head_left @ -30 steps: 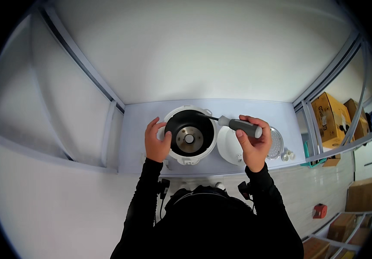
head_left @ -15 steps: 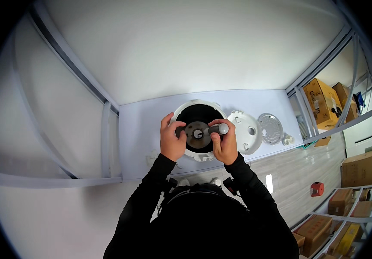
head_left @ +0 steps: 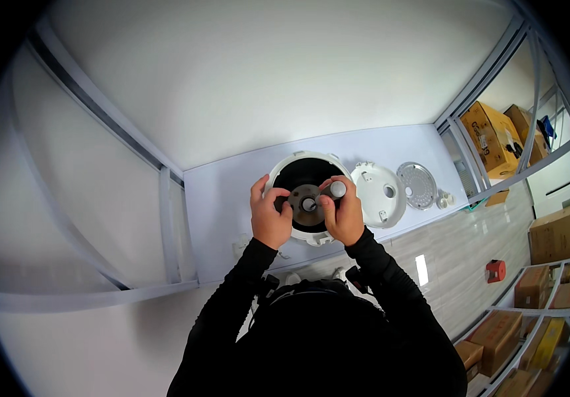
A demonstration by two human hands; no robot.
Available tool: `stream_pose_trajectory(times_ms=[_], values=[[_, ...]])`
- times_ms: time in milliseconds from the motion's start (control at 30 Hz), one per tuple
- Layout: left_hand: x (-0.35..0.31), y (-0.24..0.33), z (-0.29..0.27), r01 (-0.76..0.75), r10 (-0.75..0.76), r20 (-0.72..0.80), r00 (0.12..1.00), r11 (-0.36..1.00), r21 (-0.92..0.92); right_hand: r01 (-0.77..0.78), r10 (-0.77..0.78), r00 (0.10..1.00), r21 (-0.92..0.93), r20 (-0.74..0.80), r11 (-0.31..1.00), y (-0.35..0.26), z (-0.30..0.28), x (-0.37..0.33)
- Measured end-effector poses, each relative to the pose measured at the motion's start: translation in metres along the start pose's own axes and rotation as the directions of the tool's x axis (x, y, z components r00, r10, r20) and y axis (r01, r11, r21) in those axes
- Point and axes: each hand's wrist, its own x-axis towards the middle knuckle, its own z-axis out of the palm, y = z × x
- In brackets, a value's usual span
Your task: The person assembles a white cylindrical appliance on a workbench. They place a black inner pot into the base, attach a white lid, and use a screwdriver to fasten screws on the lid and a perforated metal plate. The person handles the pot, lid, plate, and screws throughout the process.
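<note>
A white rice cooker body [head_left: 289, 160] stands on the table with its top off, showing a dark inside and a round metal heating plate [head_left: 300, 218] at the bottom. My right hand [head_left: 346, 217] is closed around the grey handle of a screwdriver [head_left: 338, 189] at the cooker's right rim. Its tip is hard to make out near the plate's middle. At the left rim rests my left hand [head_left: 270, 223], fingers curved over the opening, thumb and forefinger apart, with nothing visible between them.
Right of the cooker lie a white round lid [head_left: 368, 177], a perforated metal disc [head_left: 417, 186] and small whitish parts [head_left: 445, 199]. A pale small piece [head_left: 240, 246] lies near the front edge. Beyond are cardboard boxes [head_left: 492, 139] and a red stool [head_left: 495, 270].
The whole view has shifted slightly. The screwdriver's handle has tipped, so its round end now faces up more. Both hands keep nearly the same places at the cooker's rim.
</note>
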Motion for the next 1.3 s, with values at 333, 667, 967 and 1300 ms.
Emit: stream_pose_trajectory(times_ms=[333,667,967,1300], values=[[-0.001,-0.001,0.0,-0.015,0.015,0.002,1.0,1.0,0.011,0.088,-0.088,0.992,-0.006,-0.09,0.996,0.006,0.0,-0.006],[-0.002,-0.002,0.001,-0.016,0.016,-0.013,1.0,1.0,-0.011,0.014,-0.017,0.996,-0.032,-0.082,0.999,0.001,0.003,-0.003],[-0.003,-0.001,0.002,-0.096,0.072,-0.17,0.983,0.985,-0.142,0.19,-0.129,0.943,0.175,-0.307,0.966,0.01,-0.013,-0.012],[-0.035,-0.057,-0.06,0.148,-0.135,-0.199,0.971,0.988,0.053,0.152,-0.064,0.974,0.414,-0.219,0.897,-0.047,-0.053,0.01]])
